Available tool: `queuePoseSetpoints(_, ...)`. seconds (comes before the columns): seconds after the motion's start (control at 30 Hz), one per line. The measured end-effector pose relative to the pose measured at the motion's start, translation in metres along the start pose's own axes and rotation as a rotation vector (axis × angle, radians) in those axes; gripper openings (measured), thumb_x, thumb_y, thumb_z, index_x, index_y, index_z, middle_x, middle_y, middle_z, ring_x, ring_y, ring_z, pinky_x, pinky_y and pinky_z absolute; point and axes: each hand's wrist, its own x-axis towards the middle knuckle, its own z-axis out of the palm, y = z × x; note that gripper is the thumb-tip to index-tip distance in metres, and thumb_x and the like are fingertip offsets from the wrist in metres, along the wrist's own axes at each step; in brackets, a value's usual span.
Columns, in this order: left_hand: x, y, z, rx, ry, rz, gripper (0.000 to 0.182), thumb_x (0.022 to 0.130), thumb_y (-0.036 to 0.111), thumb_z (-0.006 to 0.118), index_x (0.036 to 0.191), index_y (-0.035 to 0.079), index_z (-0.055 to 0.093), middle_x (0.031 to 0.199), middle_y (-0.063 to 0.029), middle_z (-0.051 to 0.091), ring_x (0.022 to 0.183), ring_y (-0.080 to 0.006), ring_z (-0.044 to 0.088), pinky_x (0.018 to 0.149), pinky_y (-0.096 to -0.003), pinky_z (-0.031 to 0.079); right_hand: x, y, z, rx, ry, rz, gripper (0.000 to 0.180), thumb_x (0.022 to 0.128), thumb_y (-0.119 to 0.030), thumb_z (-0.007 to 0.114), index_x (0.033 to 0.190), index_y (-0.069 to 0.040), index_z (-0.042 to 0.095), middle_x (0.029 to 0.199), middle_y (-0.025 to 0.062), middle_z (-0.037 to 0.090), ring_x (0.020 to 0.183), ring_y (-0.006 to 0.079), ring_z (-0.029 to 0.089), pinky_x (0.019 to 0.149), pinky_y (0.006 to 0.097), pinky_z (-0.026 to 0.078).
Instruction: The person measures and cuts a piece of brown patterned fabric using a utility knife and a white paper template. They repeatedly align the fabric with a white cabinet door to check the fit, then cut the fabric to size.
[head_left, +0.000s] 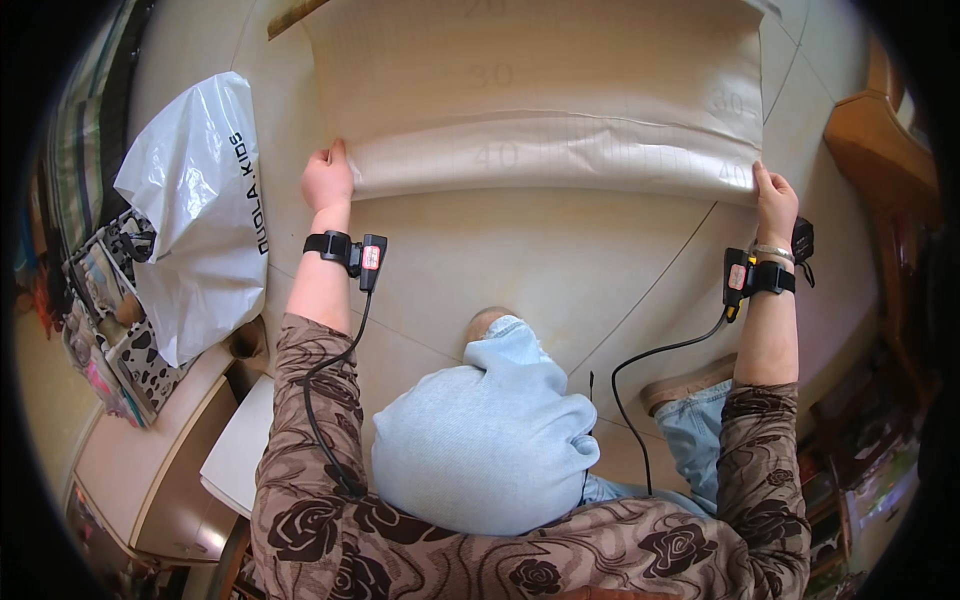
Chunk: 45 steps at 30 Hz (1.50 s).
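Between my two hands stretches a wide cream-coloured sheet (540, 90), perhaps paper or film, printed with a faint grid and numbers. Its near edge is bent over or rolled and shines in the light. My left hand (328, 180) pinches the sheet's near left corner, thumb on top. At the near right corner, my right hand (775, 196) grips the edge in the same way. A crease runs across the sheet just beyond the near edge. The far end runs out of the picture at the top.
A white plastic bag (202, 210) with printed lettering lies at the left, beside a cow-patterned organizer (127, 322) on a cabinet (165, 465). Wooden furniture (877, 142) stands at the right. A brown rod (296, 16) shows at the top. Cables (622, 375) hang from my wrist devices above the tiled floor (480, 255).
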Motion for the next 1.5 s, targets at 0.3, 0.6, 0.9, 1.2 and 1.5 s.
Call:
queuePoseSetpoints(0.3,0.006,-0.009,0.001,-0.053,-0.034,0.006,0.050,0.087,0.050,0.060,0.092,0.002,0.070,0.085,-0.0174,0.071,0.083,-0.0309,0.068,0.077,-0.0389,0.050,-0.005,0.005,-0.001,0.059,0.037,0.155,0.037,0.085,-0.037,0.074,0.073,-0.003,0.066,0.070,-0.0060,0.054,0.066,0.0063,0.043,0.063,0.0225,0.036)
queuePoseSetpoints(0.6,-0.006,-0.026,-0.001,-0.333,-0.082,0.003,0.046,0.088,0.042,0.066,0.090,-0.004,0.068,0.080,-0.0147,0.069,0.075,-0.0211,0.064,0.072,-0.0339,0.050,-0.022,0.017,-0.003,0.447,0.023,0.141,0.024,0.086,-0.026,0.075,0.073,-0.008,0.065,0.071,-0.0089,0.053,0.067,0.0027,0.042,0.063,0.0195,0.034)
queuePoseSetpoints(0.9,-0.011,-0.046,0.006,-0.333,-0.050,0.119,0.044,0.093,0.042,0.062,0.085,-0.002,0.064,0.073,-0.0089,0.064,0.069,-0.0146,0.056,0.068,-0.0320,0.047,-0.024,0.007,-0.005,0.518,-0.037,0.257,0.038,0.084,-0.038,0.077,0.092,-0.002,0.071,0.086,-0.0044,0.060,0.081,0.0066,0.049,0.075,0.0217,0.039)
queuePoseSetpoints(1.2,-0.028,-0.067,-0.005,-0.199,-0.150,0.164,0.038,0.097,0.037,0.059,0.083,0.001,0.060,0.067,-0.0013,0.054,0.065,-0.0095,0.046,0.063,-0.0270,0.042,-0.042,0.027,-0.013,0.575,-0.171,0.161,0.022,0.089,-0.016,0.071,0.103,0.001,0.070,0.095,0.0007,0.068,0.089,0.0077,0.059,0.081,0.0211,0.044)
queuePoseSetpoints(1.5,-0.050,-0.077,-0.032,-0.314,-0.277,0.127,0.033,0.100,0.032,0.054,0.084,0.003,0.052,0.072,0.0026,0.048,0.070,-0.0074,0.042,0.064,-0.0252,0.039,-0.051,0.020,-0.029,0.368,-0.340,0.089,0.015,0.090,-0.013,0.069,0.101,-0.003,0.067,0.096,-0.0034,0.064,0.086,0.0056,0.055,0.080,0.0197,0.043)
